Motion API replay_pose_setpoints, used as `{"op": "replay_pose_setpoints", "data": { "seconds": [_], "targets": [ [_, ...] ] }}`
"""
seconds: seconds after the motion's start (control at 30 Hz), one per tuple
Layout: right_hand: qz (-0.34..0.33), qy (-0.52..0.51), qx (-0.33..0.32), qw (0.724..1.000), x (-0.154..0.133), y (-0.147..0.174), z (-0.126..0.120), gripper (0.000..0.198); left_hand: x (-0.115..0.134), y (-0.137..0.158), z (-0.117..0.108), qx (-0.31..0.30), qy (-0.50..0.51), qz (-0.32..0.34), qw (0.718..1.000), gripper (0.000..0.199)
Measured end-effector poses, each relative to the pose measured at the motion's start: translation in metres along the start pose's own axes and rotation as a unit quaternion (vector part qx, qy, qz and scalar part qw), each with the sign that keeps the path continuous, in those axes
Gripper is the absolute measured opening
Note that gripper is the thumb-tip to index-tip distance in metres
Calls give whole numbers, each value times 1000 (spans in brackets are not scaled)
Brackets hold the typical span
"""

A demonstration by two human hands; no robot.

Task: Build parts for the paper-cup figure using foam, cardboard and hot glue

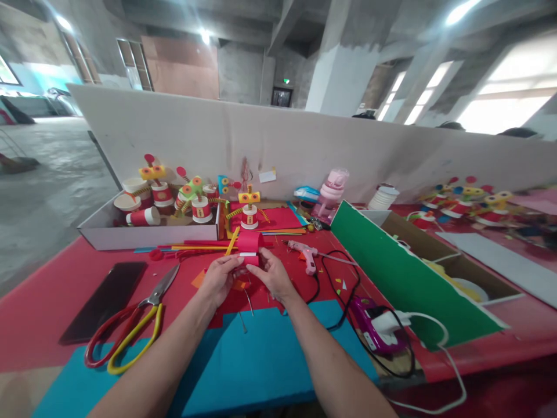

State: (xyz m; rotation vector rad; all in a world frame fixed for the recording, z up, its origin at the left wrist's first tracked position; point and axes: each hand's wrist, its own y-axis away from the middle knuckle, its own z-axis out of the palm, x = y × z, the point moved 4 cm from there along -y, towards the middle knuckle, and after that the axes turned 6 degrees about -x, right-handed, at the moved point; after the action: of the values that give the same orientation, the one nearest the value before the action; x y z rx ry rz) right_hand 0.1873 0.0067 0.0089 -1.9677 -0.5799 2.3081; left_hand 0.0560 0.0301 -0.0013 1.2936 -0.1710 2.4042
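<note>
Both hands are around a curved piece of red paper with a white strip across its near part. My left hand pinches its left side, and my right hand grips the right side with the thumb on the near edge. A yellow paper strip slants up just left of the red paper. Behind it stands a paper-cup figure with a yellow head and folded arms. A pink glue gun lies to the right of my right hand. Orange paper scraps lie by my left hand.
Red-and-yellow-handled scissors and a black phone lie left. A box holds cups and several figures. At right are a green-sided box, a purple power socket and cables. Blue sheet covers the front.
</note>
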Motion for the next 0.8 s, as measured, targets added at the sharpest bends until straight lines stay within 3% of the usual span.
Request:
{"op": "replay_pose_setpoints", "data": {
  "seconds": [0.27,0.5,0.63,0.73,0.8],
  "targets": [
    [-15,105,48,993,7,0,-9,44,-3,-1,0,19,54,-25,998,12],
    [3,0,90,996,7,1,-7,44,-3,8,11,29,109,-104,988,7],
    [20,-65,111,992,9,1,-7,43,-6,9,17,12,103,-108,989,11],
    [31,-113,116,986,10,3,-7,39,-6,10,24,-19,49,-95,994,16],
    [37,-140,123,982,11,3,-8,39,3,17,29,-29,-47,-74,996,25]
  ]
}}
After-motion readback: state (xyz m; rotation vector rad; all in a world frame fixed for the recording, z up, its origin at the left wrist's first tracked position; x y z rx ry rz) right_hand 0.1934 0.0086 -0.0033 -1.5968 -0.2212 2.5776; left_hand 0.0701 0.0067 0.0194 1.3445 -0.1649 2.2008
